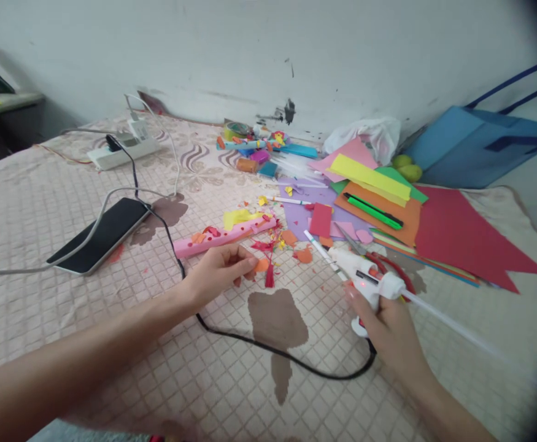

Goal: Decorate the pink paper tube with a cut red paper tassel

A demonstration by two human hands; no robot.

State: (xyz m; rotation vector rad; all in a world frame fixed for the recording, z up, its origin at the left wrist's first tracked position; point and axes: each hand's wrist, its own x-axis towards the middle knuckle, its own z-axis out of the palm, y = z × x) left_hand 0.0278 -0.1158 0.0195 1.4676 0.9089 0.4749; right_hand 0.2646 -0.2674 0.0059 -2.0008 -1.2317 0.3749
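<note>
Between the thumb and fingers of my left hand (222, 270) is a small orange paper piece (262, 265). My right hand (388, 325) is wrapped round the handle of a white glue gun (358, 270), whose clear glue stick (452, 325) juts out at the back. A white stick (321, 252) lies alongside the gun's nozzle, close to my right thumb; I cannot tell whether the thumb touches it. Just beyond my left hand rests a pink paper roll (226, 236) with red dots and paper bits on it. A red tassel (269, 276) lies beside the orange piece.
A black cord (268, 348) loops from the glue gun towards a white power strip (123, 153). At left lies a dark phone (100, 236) under a grey cable. Coloured paper sheets (456, 233), a green pen (374, 212) and a blue bag (471, 147) are on the right.
</note>
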